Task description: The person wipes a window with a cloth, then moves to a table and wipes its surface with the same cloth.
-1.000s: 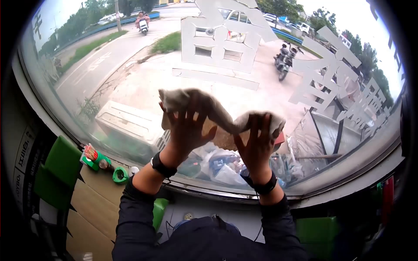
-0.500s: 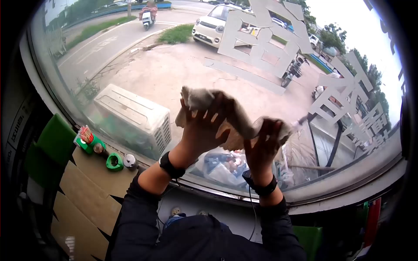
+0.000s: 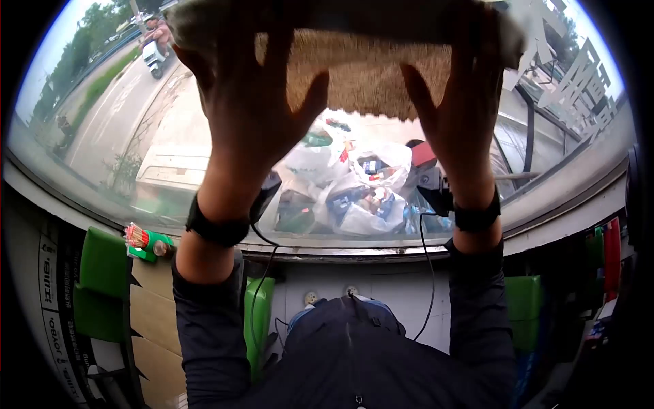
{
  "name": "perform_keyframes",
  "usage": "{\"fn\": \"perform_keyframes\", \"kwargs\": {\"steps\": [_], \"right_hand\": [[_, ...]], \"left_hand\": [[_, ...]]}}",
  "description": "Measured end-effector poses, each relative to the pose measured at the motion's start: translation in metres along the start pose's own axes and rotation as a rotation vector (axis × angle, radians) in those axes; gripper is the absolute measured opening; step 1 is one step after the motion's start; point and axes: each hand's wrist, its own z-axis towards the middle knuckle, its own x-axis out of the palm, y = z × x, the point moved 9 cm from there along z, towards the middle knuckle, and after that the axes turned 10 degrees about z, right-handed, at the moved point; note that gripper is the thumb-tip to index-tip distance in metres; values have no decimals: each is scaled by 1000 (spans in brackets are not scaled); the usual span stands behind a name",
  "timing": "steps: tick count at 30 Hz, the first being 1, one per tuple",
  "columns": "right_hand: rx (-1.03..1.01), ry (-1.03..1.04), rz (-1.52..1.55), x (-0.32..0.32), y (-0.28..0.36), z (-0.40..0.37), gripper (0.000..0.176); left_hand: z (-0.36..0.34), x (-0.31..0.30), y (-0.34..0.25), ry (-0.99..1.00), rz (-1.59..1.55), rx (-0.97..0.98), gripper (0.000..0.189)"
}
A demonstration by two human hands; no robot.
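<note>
A tan, rough-textured cloth (image 3: 368, 75) with a frayed lower edge is stretched across the top of the view, in front of the large window. My left hand (image 3: 248, 105) holds its left part, fingers pointing up and thumb spread towards the middle. At the right part of the cloth is my right hand (image 3: 463, 112), its thumb also apart. The upper fingers of both hands are dark and partly lost against the cloth. Each wrist wears a black strap (image 3: 216, 221) with a small device and a cable.
Outside the glass lie white plastic bags (image 3: 361, 204) of mixed items and a pale outdoor unit (image 3: 170, 167). A rider on a scooter (image 3: 155, 54) is on the road. Inside, green chairs (image 3: 102, 283) flank a brown table (image 3: 155, 293) holding a toothpick holder (image 3: 137, 236).
Both hands have moved up and farther apart, raising and spreading the cloth. The view has shifted, so the bags outside show more fully. The scooter appears farther left.
</note>
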Motion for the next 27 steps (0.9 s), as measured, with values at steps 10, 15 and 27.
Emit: {"fn": "perform_keyframes", "kwargs": {"steps": [10,15,27], "right_hand": [[34,-48,305,-40,-57,60,53],[216,45,24,-28,-50,-5,60],[154,-141,-22,-81,-72,-43,18]], "left_hand": [[83,-11,-25,-322,21,38,66],[36,16,-52,42,36,58,74],[50,23,-152,-228,-262,82,47]]}}
